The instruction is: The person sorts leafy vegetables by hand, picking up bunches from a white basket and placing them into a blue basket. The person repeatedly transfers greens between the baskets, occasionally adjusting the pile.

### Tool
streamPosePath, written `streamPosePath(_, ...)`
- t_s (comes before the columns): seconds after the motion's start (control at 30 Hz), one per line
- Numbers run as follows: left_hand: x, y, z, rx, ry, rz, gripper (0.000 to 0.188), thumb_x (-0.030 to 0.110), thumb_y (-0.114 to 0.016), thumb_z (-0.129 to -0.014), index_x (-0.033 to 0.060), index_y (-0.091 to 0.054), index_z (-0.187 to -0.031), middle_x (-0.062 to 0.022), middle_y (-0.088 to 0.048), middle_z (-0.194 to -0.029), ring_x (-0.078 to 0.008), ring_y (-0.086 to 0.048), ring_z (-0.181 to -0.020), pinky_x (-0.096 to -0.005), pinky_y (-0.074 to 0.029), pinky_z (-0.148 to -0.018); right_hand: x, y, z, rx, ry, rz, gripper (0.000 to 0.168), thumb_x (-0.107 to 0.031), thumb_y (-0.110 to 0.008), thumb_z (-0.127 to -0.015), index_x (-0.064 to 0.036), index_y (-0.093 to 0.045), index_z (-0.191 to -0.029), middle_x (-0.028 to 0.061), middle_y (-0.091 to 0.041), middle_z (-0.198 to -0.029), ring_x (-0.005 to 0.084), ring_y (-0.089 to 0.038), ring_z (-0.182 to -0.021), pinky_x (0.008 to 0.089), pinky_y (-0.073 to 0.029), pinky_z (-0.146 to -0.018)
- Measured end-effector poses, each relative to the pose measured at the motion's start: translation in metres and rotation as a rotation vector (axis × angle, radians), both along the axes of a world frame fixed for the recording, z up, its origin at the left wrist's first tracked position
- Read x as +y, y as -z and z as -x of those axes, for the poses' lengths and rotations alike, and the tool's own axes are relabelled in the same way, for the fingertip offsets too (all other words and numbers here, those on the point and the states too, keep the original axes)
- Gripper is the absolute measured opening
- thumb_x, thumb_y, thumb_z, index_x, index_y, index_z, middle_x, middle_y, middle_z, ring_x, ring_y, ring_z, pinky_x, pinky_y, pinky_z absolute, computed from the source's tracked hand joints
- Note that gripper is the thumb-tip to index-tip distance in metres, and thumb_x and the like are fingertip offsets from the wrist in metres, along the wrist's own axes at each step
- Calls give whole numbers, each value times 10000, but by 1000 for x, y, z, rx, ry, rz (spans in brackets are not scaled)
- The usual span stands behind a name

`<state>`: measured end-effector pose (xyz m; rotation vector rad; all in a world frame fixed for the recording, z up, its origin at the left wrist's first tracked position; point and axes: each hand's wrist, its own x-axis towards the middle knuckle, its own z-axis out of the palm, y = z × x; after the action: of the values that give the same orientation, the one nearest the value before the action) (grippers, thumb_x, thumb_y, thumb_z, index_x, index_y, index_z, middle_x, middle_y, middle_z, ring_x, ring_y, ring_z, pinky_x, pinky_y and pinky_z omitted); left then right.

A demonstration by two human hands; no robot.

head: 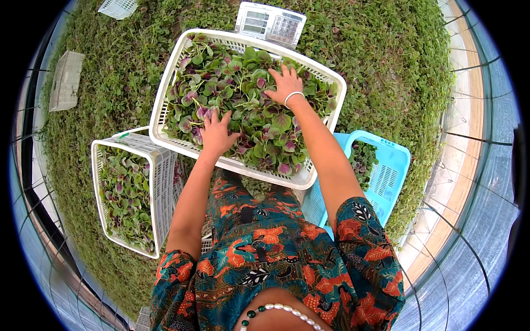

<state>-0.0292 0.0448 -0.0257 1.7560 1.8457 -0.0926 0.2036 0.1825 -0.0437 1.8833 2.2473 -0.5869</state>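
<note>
A large white plastic crate (169, 78) stands before me, full of loose green and purple amaranth leaves (248, 103). My left hand (217, 134) rests on the leaves near the crate's front side, fingers apart. Farther back and to the right, my right hand (285, 85) lies spread on the leaves, with a white bangle at its wrist. Neither hand appears to grip anything, though some fingertips sink among the leaves. Just behind the crate shows the panel of a digital weighing scale (271, 24), with displays and a keypad; the crate hides the rest of it.
Left of me stands a white crate (154, 198) filled with similar leaves. A blue plastic basket (387, 182) holding some greens is at my right. Farther off are a white basket (118, 7) and another crate (66, 80). Low plants cover the ground between curved greenhouse walls (492, 116).
</note>
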Motion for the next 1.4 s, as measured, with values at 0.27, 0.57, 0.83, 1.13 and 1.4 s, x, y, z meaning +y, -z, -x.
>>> streamPosePath(0.27,7,76,28,190,136,489,858,421,-722,-713,334,-308,-1460,-158,-101,-1560,-490,-107,-1394,-688,-240,-1027,-112,21,-3,-178,132,306,877,-657,-607,-747,-210,-346,-1454,220,-179,-1525,454,-246,-1355,568,-243,-1085)
streamPosePath(0.57,69,-15,-3,-290,10,-83,314,253,-679,-793,105,-669,-1069,-124,-676,-981,-317,-635,-923,-457,-489,-793,-131,13,2,-62,163,98,733,-545,-631,-792,-170,-445,-1394,247,-186,-1514,472,-225,-1352,571,-223,-1079)
streamPosePath(0.83,176,73,-92,-400,11,-238,186,171,-660,-768,44,-689,-901,-138,-682,-840,-326,-652,-778,-404,-523,-694,-142,27,1,-75,129,167,632,-490,-605,-840,-188,-470,-1378,220,-216,-1507,451,-202,-1366,573,-188,-1101)
streamPosePath(1.13,175,100,-117,-121,30,-109,229,267,-733,-724,58,-724,-817,-136,-677,-869,-319,-641,-766,-432,-520,-683,-143,46,-7,35,173,197,621,-459,-611,-847,-193,-452,-1385,197,-218,-1507,428,-200,-1369,560,-178,-1113)
streamPosePath(1.4,115,22,-41,-932,-603,-7,130,143,-619,-910,31,-588,-851,-66,-691,-831,-107,-625,-685,-252,-465,-590,-137,33,-13,43,164,235,648,-486,-596,-853,-205,-422,-1410,205,-196,-1518,431,-181,-1381,554,-174,-1119)
